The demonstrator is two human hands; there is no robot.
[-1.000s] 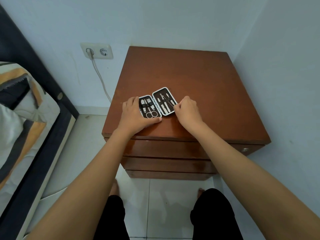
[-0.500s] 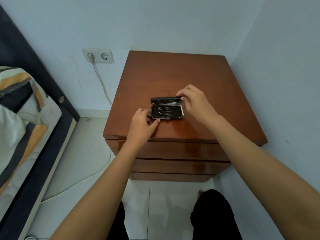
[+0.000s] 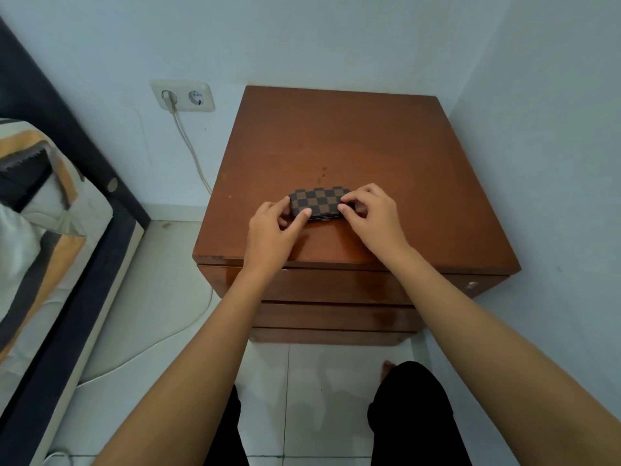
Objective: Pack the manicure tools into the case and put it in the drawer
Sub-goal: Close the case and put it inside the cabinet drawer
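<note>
— Where is the case?

— The small brown-and-black checkered manicure case (image 3: 317, 203) lies closed on the reddish-brown wooden bedside desk (image 3: 339, 142), toward its near edge and a little left of the middle. A thin metal rim shows along the case's near side.

— And the hands?

— Both are on it. The left hand (image 3: 274, 227) grips the left end: the thumb presses the near edge of the lid, and its fingers (image 3: 285, 210) curl around the left side. The right hand (image 3: 371, 213) pinches the right end, fingertips on top of the lid, thumb at the near edge. So both sets of fingers are closed on the case.

— The drawers?

— The top drawer front (image 3: 336, 289) sits flush under the desk top, with another drawer front below it. A small metal knob (image 3: 471, 285) shows at the right.

— Anything else around?

— A white double wall socket (image 3: 184, 96) on the far wall to the left, with a white cable (image 3: 191, 146) running down from it. A bed with a striped orange, grey and white cover (image 3: 40, 210) stands along the left.
</note>
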